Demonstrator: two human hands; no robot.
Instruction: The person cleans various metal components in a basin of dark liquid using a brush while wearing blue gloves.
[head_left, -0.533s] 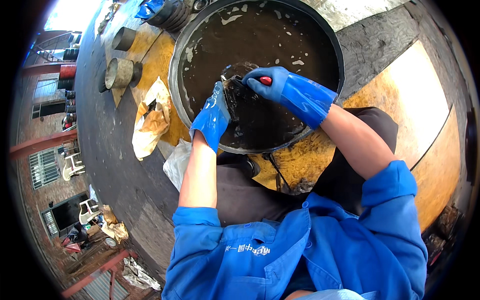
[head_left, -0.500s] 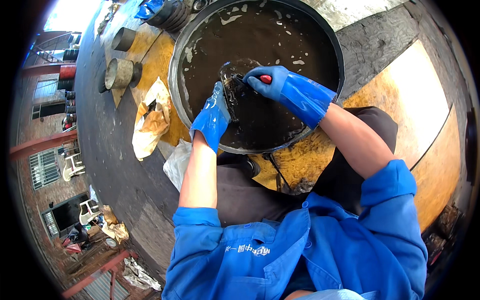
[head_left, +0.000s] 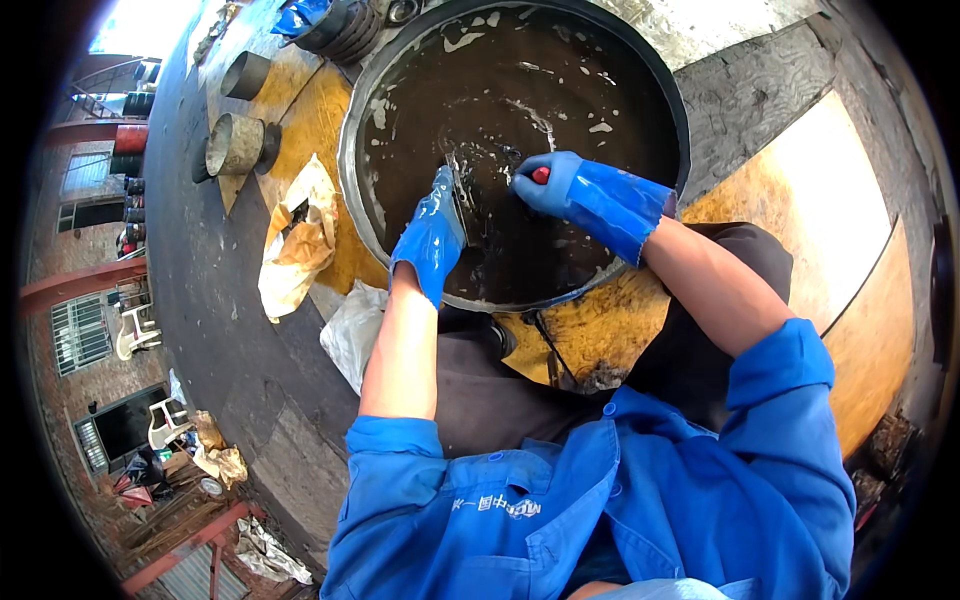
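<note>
Both my hands wear wet blue rubber gloves and reach into a large round black basin (head_left: pixel 352 130) filled with dark brown liquid. My left hand (head_left: pixel 432 232) holds a dark metal part (head_left: pixel 462 190) half sunk in the liquid. My right hand (head_left: pixel 556 186) is closed around a red-handled tool (head_left: pixel 540 175), its working end pressed against the part and hidden in foam. I cannot tell what kind of part it is.
Two short metal cylinders (head_left: pixel 238 142) stand to the left of the basin, with stacked dark rings (head_left: pixel 345 25) behind. Crumpled yellowish plastic bags (head_left: pixel 298 240) and a white bag (head_left: pixel 352 330) lie by the basin's left rim. Yellow-stained boards (head_left: pixel 800 220) lie to the right.
My right hand with the red-handled tool has shifted slightly toward me across the part; my left hand keeps the part in the same place.
</note>
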